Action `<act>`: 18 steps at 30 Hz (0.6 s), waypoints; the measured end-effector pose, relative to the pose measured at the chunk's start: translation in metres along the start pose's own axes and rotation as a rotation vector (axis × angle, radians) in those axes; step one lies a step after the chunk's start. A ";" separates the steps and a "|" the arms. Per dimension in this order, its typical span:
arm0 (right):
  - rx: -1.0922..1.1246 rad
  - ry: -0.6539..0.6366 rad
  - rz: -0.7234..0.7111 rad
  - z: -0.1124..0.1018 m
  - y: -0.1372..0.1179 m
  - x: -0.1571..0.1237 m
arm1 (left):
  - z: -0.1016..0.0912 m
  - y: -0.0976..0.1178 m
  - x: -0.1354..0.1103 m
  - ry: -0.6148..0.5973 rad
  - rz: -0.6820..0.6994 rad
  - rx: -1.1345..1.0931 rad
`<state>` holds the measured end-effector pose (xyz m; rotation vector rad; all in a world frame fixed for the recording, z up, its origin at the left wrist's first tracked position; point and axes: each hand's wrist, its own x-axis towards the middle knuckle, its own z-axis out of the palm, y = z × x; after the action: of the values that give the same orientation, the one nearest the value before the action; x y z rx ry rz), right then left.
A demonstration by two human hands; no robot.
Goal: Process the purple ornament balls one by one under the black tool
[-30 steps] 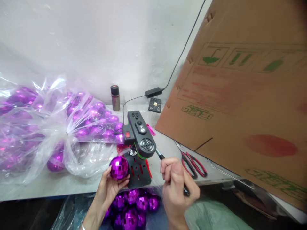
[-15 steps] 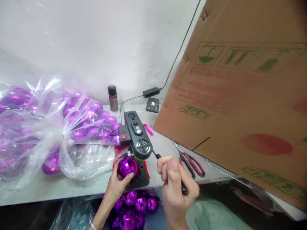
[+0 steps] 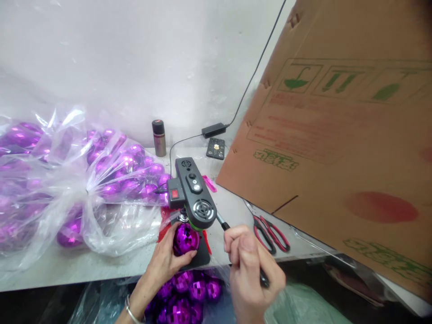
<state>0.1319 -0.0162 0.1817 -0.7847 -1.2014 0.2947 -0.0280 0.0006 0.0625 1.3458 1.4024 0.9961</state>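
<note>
Between the thumb and fingers of my left hand (image 3: 165, 256) is a shiny purple mirrored ball (image 3: 186, 239), held under the front end of a small black press machine (image 3: 199, 198). A red switch (image 3: 174, 193) sits on the machine's left side. My right hand (image 3: 251, 265) is wrapped round the black grip of the machine's lever (image 3: 221, 221), which slants out from its right side. The machine's head hides the top of the ball's far side. Below the bench edge, more purple balls (image 3: 182, 288) lie in a plastic bag.
Clear plastic bags of purple balls (image 3: 128, 162) cover the left of the bench (image 3: 40, 274). Red-handled scissors (image 3: 272, 234) lie at right, beside a large cardboard box (image 3: 324, 171). A spray can (image 3: 159, 138), power adapter (image 3: 214, 130) and small black case (image 3: 215, 148) are behind.
My left hand and the ball have shifted slightly right and down, turning the ball a little. My right hand, still on the lever, has moved slightly right and down.
</note>
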 end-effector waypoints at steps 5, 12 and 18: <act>-0.003 0.015 -0.003 -0.001 0.001 -0.002 | -0.002 0.001 0.002 -0.021 0.007 0.006; -0.012 0.022 -0.036 0.001 0.002 -0.001 | -0.007 0.000 0.007 -0.035 -0.034 0.005; 0.002 0.031 -0.033 0.000 0.003 -0.004 | -0.012 -0.019 0.014 0.015 -0.217 -0.283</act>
<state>0.1307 -0.0164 0.1773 -0.7645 -1.1841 0.2557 -0.0443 0.0138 0.0458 0.9594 1.3290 1.0163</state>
